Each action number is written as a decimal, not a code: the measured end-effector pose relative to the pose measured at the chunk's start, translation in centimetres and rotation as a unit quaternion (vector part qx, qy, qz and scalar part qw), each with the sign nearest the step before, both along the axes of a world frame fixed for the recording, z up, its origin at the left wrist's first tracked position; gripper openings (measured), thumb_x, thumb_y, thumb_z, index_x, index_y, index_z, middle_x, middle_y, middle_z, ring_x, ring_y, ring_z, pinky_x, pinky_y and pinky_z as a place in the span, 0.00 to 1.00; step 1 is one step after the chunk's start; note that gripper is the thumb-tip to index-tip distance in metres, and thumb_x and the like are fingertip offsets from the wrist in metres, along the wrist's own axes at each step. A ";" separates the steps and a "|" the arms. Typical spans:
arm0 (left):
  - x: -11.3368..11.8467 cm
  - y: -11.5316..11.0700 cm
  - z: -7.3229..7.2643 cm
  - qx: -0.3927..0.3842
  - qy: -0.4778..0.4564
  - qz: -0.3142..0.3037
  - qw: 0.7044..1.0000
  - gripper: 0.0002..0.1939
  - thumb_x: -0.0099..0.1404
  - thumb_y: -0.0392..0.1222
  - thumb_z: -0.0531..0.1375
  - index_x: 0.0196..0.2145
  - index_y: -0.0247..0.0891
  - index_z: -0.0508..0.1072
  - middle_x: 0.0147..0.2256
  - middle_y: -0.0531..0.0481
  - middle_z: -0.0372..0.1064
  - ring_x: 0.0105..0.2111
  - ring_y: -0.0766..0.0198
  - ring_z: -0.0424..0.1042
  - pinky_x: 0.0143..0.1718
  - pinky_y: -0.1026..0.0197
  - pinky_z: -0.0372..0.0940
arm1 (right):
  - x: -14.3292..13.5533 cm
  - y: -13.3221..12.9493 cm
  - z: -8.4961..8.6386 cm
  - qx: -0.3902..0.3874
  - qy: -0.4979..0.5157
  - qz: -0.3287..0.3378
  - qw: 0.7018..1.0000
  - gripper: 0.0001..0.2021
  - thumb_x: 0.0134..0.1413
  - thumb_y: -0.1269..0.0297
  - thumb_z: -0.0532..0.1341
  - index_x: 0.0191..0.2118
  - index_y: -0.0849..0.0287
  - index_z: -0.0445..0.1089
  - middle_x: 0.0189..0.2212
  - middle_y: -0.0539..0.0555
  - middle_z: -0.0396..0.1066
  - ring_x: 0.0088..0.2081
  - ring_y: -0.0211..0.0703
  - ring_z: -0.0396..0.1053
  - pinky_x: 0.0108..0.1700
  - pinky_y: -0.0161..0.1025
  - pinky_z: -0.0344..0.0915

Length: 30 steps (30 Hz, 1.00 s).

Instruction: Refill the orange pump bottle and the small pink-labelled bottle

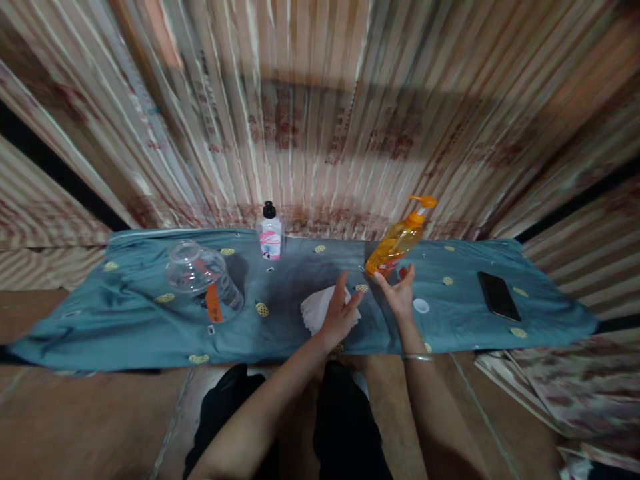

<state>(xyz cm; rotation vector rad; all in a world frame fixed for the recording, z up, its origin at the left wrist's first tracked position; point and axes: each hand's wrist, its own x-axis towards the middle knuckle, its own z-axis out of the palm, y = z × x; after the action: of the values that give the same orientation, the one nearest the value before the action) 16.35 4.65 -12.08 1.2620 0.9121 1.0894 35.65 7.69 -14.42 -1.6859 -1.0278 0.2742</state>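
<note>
Teal tablecloth (pixel 290 277), striped curtain (pixel 310 133); pump bottle (pixel 399 243) slants lengthwise up-right, spout (pixel 415 198) leftward; left hand (pixel 340 317) spread; right hand's (pixel 400 297) grip: cannot tell.

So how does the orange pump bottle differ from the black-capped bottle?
The pump bottle leans rightward in this view; the black-capped bottle looks upright. The pump bottle looks larger than the black-capped bottle. The pump bottle is close by the right hand; the black-capped bottle stands well away from it. Both carry labels.
</note>
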 end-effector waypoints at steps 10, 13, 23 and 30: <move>-7.4 -0.9 -0.8 0.026 0.002 0.096 0.995 0.30 0.69 0.44 0.60 0.67 0.41 0.64 0.71 0.38 0.59 0.72 0.47 0.58 0.72 0.42 0.55 | -13.0 -1.8 0.7 0.053 -0.038 0.129 0.990 0.50 0.54 0.36 0.65 0.71 0.66 0.52 0.70 0.76 0.58 0.71 0.66 0.58 0.71 0.63 0.57; -9.3 -0.2 -1.2 0.027 0.006 0.125 0.992 0.32 0.66 0.38 0.60 0.67 0.41 0.63 0.71 0.38 0.58 0.72 0.48 0.59 0.71 0.40 0.56 | -15.8 0.0 0.9 0.049 -0.024 0.186 0.981 0.48 0.54 0.38 0.65 0.70 0.67 0.53 0.70 0.76 0.58 0.71 0.65 0.59 0.71 0.63 0.57; -13.3 1.1 -2.4 0.010 -0.003 0.193 0.981 0.40 0.62 0.32 0.60 0.70 0.48 0.56 0.74 0.40 0.52 0.72 0.49 0.58 0.68 0.39 0.60 | -22.5 11.7 5.7 0.007 0.030 0.283 0.959 0.58 0.36 0.42 0.78 0.69 0.62 0.56 0.68 0.70 0.62 0.72 0.69 0.56 0.73 0.61 0.53; -13.5 0.7 -2.3 0.012 -0.004 0.203 0.979 0.40 0.61 0.33 0.61 0.69 0.48 0.55 0.73 0.38 0.54 0.71 0.47 0.60 0.66 0.40 0.64 | -24.7 14.7 5.9 -0.011 0.099 0.338 0.936 0.40 0.37 0.49 0.78 0.56 0.58 0.67 0.47 0.60 0.79 0.55 0.60 0.75 0.57 0.57 0.72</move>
<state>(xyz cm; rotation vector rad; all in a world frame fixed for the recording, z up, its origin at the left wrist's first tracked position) 2.82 5.33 -14.36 1.1152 1.1852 1.4250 10.98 22.39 -8.53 -1.2378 -1.4237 0.8856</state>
